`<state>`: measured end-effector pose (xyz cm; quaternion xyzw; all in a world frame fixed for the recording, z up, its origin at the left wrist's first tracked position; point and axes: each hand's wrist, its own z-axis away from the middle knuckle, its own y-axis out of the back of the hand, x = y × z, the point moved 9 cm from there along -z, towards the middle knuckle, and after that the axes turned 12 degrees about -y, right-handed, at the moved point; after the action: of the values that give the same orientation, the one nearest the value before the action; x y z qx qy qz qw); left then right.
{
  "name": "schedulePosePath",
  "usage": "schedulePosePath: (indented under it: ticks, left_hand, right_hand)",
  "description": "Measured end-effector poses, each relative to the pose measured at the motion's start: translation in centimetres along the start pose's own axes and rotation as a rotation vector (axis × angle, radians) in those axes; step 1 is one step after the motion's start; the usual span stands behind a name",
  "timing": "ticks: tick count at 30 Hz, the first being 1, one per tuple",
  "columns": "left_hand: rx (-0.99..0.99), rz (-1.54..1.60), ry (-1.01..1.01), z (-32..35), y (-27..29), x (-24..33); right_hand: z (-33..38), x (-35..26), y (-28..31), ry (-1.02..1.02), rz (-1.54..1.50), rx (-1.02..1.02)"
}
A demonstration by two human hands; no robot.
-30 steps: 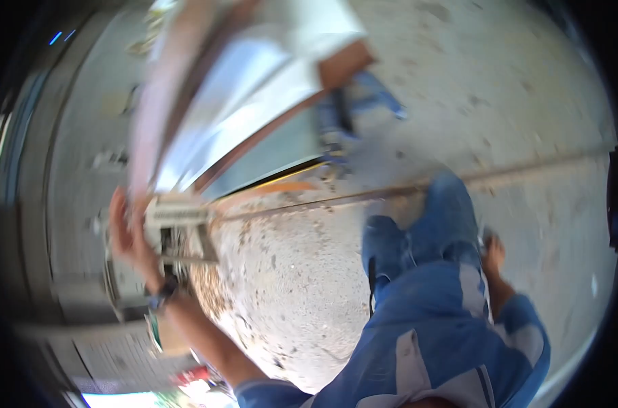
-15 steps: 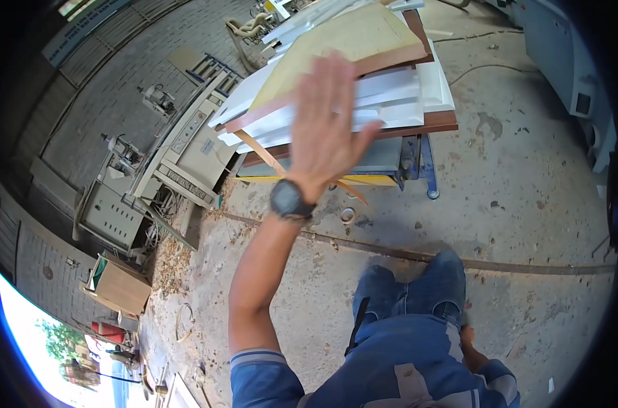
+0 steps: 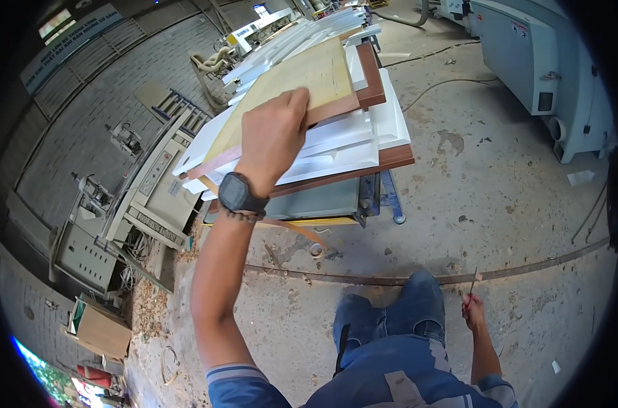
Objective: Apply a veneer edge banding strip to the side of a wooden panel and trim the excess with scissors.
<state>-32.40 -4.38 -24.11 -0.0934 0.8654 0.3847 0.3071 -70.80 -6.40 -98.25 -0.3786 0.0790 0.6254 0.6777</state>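
A pale yellowish wooden board [image 3: 315, 68] with a reddish-brown edge tops a stack of white panels [image 3: 343, 146]. My left hand [image 3: 271, 139], a dark watch on its wrist, lies at the board's near edge with its fingers curled round it. Below that wrist a thin light-brown strip [image 3: 298, 231] hangs down; my hand and forearm hide part of it. Low at the right, away from the stack, my right hand [image 3: 473, 309] is closed round a thin, pointed dark tool [image 3: 473, 279], whose kind is too small to make out.
The stack rests on a blue-legged stand [image 3: 390, 197]. Left of it is a grey woodworking machine [image 3: 156, 194], with wood shavings [image 3: 149, 316] on the floor. A large grey-blue machine [image 3: 526, 54] stands at the right. Cables and a dark floor groove [image 3: 513, 272] cross the concrete.
My left hand was spread and blurred above the board; now it is curled at its edge. My right hand has come out from beside my body with the thin tool. The view has shifted.
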Motion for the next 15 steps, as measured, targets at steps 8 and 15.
schedulePosePath:
  ticks: [8,15]
  left_hand:
    - [0.608,0.030,0.287,2.3,10.1,-17.6]
    - [1.190,0.338,0.263,14.4,23.3,-17.1]
  right_hand:
    - [9.0,-11.0,-20.3,0.227,0.031,-0.312]
    - [18.9,-10.8,-35.7,0.295,0.331,-0.836]
